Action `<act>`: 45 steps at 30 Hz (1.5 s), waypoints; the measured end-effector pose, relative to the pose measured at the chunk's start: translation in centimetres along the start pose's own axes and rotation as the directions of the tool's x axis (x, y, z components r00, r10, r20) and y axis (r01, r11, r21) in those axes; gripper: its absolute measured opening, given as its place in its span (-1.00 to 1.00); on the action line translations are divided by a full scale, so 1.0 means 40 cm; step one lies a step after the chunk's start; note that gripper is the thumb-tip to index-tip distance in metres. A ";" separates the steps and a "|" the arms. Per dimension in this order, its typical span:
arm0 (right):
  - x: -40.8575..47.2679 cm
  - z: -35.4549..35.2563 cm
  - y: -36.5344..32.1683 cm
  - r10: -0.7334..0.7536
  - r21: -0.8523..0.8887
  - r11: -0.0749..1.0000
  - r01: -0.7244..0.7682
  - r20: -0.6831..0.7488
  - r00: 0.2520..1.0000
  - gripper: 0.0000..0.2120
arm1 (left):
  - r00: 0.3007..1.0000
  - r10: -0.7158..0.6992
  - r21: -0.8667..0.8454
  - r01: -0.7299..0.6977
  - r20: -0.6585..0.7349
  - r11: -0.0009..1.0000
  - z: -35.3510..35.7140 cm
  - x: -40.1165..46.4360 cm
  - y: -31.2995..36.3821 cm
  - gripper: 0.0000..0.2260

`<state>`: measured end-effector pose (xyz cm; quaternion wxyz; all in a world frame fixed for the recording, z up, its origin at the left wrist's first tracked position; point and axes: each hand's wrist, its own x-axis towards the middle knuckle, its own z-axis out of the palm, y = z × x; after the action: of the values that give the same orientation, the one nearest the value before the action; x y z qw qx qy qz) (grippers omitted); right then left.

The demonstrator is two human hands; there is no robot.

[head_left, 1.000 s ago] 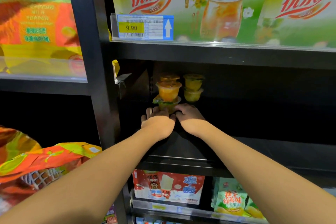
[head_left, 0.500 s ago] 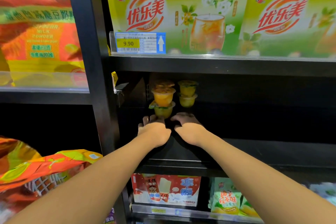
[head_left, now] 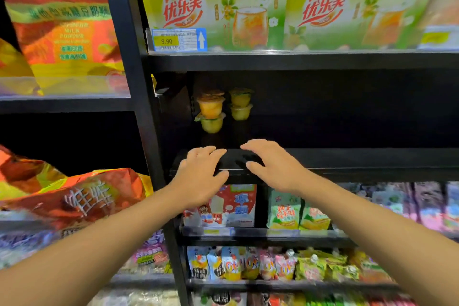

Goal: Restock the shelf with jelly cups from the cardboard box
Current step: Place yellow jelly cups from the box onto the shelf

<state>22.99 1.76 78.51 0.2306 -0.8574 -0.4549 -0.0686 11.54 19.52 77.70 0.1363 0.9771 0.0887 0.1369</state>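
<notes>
Both hands, left hand [head_left: 198, 176] and right hand [head_left: 273, 169], hovered empty with fingers spread at the shelf's [head_left: 347, 159] front edge; the stacked jelly cups [head_left: 212, 113] sat at its back-left corner. Later stacks would best sit squarely beside them.

Five jelly cups [head_left: 211, 112] are sitting toward the back left corner of the dark shelf [head_left: 347, 156]: two stacks of two, and the top of one more showing behind the left stack. Two green drink multipacks [head_left: 213, 7] are standing on the shelf above, one price tag [head_left: 178, 40] at its left edge. Two hands are showing, the left hand [head_left: 201, 171] and the right hand [head_left: 270, 166].
</notes>
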 end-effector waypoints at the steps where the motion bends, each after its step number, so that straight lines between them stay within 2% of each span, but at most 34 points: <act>1: -0.031 -0.004 -0.011 -0.012 -0.011 1.000 0.012 -0.006 1.000 -0.56 | 0.999 0.035 -0.005 -0.035 -0.017 0.999 0.003 -0.030 0.002 -0.47; 3: -0.094 0.000 -0.029 -0.031 -0.017 0.999 0.031 -0.038 0.999 -0.57 | 0.992 0.113 -0.029 -0.114 -0.055 0.993 0.018 -0.088 0.002 -0.49; 6: -0.196 0.030 -0.057 -0.073 0.056 0.995 0.080 -0.121 0.990 -0.67 | 0.966 0.245 -0.164 -0.257 -0.087 0.952 0.064 -0.177 -0.013 -0.56; 10: -0.329 0.137 -0.071 -0.034 0.102 0.994 0.046 -0.122 0.992 -0.70 | 0.952 0.307 -0.270 -0.297 -0.008 0.916 0.182 -0.287 -0.056 -0.62; 18: -0.478 0.360 -0.029 0.087 0.145 0.985 -0.092 0.045 0.995 -0.77 | 0.967 0.164 -0.376 -0.080 0.197 0.923 0.417 -0.416 -0.086 -0.66; 22: -0.522 0.442 0.041 0.129 0.208 0.967 -0.150 0.111 0.985 -0.81 | 0.974 0.127 -0.454 -0.029 0.188 0.891 0.512 -0.439 -0.091 -0.71; 26: -0.587 0.560 0.139 0.139 0.291 0.941 -0.171 0.128 0.982 -0.82 | 0.966 0.039 -0.438 0.079 0.254 0.896 0.656 -0.471 -0.077 -0.72; 31: -0.725 0.818 0.299 0.201 0.356 0.897 -0.262 0.198 0.959 -0.80 | 0.938 -0.021 -0.384 0.162 0.346 0.909 0.962 -0.536 -0.078 -0.69; 35: -0.860 1.112 0.420 0.255 0.374 0.865 -0.335 0.246 0.935 -0.77 | 0.893 -0.104 -0.317 0.261 0.438 0.912 1.266 -0.609 -0.144 -0.72; 37: -0.933 1.280 0.471 0.318 0.403 0.812 -0.422 0.300 0.899 -0.80 | 0.866 -0.128 -0.285 0.295 0.484 0.912 1.425 -0.653 -0.188 -0.78; 41: -1.073 1.589 0.549 0.487 0.384 0.720 -0.578 0.314 0.815 -0.84 | 0.819 -0.205 -0.143 0.328 0.536 0.934 1.745 -0.761 -0.304 -0.68; 43: -1.131 1.724 0.599 0.497 0.327 0.746 -0.580 0.306 0.812 -0.72 | 0.801 -0.234 -0.157 0.375 0.551 0.913 1.904 -0.807 -0.376 -0.54; 45: -1.175 1.848 0.666 0.473 0.224 0.797 -0.561 0.347 0.810 -0.53 | 0.778 -0.233 -0.113 0.362 0.583 0.925 2.072 -0.841 -0.458 -0.52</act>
<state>10.66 -12.35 -11.11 0.3095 -0.9021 -0.2331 0.1902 1.38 9.72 -12.51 0.2828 0.9261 0.1833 -0.1698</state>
